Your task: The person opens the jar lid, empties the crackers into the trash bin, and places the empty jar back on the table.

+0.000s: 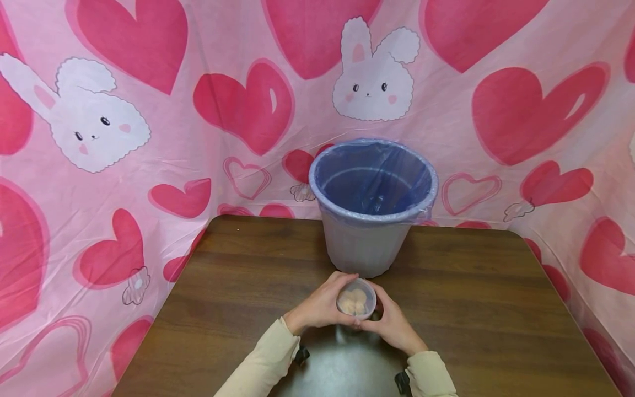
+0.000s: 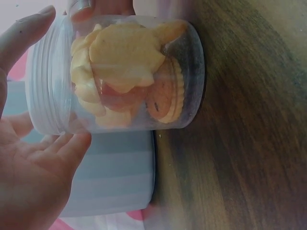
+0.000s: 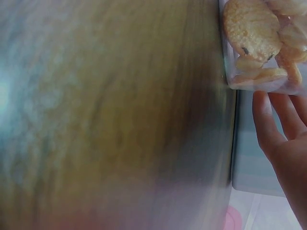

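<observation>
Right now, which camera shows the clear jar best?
Left wrist: the clear jar fills much of the frame side-on, cookies visible through its wall. Head shows it small, from above; right wrist catches only part, cut off at the upper right corner.

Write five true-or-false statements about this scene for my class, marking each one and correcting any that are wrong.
1. The left hand and right hand are both at the clear jar. True.
2. The jar is empty. False: it has biscuits inside.
3. The bin stands on the wooden table, farther from the person than the jar. True.
4. The bin has a bright red liner. False: the liner is see-through blue.
5. The pink cloth behind the table is printed with hearts and white rabbits. True.
</observation>
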A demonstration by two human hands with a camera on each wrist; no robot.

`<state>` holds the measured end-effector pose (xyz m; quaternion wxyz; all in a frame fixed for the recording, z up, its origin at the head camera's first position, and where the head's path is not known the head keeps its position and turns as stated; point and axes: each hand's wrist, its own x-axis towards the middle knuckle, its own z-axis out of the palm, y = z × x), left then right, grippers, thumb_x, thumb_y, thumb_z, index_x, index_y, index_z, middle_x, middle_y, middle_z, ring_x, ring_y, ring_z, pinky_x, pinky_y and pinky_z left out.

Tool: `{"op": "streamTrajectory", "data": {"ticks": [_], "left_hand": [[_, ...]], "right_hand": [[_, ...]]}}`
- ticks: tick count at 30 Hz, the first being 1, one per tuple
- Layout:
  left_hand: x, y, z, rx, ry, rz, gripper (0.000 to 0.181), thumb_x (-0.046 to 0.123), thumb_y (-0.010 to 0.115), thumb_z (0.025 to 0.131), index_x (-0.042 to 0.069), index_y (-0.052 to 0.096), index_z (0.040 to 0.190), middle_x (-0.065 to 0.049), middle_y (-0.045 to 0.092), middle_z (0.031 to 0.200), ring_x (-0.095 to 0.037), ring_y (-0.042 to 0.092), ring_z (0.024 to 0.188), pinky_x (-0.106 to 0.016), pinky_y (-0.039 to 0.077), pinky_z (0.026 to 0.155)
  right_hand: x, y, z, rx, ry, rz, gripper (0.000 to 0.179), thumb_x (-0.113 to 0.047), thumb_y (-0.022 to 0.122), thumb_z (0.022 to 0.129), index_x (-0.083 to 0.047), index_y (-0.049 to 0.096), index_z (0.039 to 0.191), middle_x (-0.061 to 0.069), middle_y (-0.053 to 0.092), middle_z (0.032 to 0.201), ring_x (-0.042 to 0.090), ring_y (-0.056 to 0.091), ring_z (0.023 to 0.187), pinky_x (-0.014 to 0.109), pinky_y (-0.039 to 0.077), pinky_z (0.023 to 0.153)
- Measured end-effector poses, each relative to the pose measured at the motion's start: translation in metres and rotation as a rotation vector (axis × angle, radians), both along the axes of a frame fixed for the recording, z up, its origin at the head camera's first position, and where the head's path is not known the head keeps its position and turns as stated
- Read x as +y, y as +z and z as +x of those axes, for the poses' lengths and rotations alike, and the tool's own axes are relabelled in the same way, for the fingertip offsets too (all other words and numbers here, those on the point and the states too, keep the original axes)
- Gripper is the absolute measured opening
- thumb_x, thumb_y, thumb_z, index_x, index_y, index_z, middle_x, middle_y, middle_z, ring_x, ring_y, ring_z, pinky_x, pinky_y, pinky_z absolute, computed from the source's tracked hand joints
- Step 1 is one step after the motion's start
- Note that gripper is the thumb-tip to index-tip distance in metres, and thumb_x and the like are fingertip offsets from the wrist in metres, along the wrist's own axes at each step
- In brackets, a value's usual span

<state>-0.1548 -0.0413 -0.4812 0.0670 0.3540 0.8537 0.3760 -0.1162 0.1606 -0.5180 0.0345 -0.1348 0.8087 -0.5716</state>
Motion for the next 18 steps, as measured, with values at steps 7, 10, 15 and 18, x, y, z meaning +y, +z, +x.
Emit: {"op": "streamTrajectory", "data": {"ticks": [7,10,15,18], "left_hand": [[0.0008,-0.0009,0.0008,0.003,0.005,0.012,0.094,0.045,0.078,0.061,0.013,0.033,0.137,0.000,0.040,0.125,-0.016,0.046,0.109,-0.027,0.040,0.092],[0.0012,-0.0010,0.0015,0.001,0.012,0.014,0.094,0.046,0.078,0.061,0.013,0.033,0.137,0.000,0.040,0.124,-0.017,0.047,0.109,-0.027,0.040,0.091],[0.0020,-0.0014,0.0025,-0.004,0.030,0.013,0.094,0.046,0.078,0.060,0.016,0.033,0.137,0.000,0.040,0.123,-0.016,0.047,0.108,-0.027,0.040,0.091],[0.0025,-0.0014,0.0029,-0.003,0.041,0.014,0.094,0.046,0.079,0.060,0.017,0.033,0.137,0.001,0.039,0.122,-0.016,0.047,0.107,-0.027,0.040,0.092]], "right_hand": [[0.0004,-0.0045,-0.0007,0.013,-0.005,0.011,0.083,-0.034,0.081,0.061,-0.031,0.036,0.131,-0.002,0.046,0.130,0.017,0.050,0.109,0.027,0.041,0.089],[0.0004,-0.0057,-0.0008,0.020,-0.004,0.008,0.083,-0.034,0.081,0.061,-0.031,0.036,0.131,-0.002,0.046,0.130,0.018,0.050,0.109,0.027,0.041,0.089],[0.0007,-0.0058,-0.0007,0.023,0.002,0.007,0.084,-0.033,0.081,0.061,-0.031,0.035,0.132,-0.002,0.046,0.130,0.017,0.050,0.110,0.026,0.041,0.089],[0.0009,-0.0055,-0.0010,0.021,0.002,0.006,0.084,-0.033,0.081,0.061,-0.031,0.035,0.132,-0.002,0.046,0.129,0.016,0.050,0.109,0.025,0.041,0.089]]}}
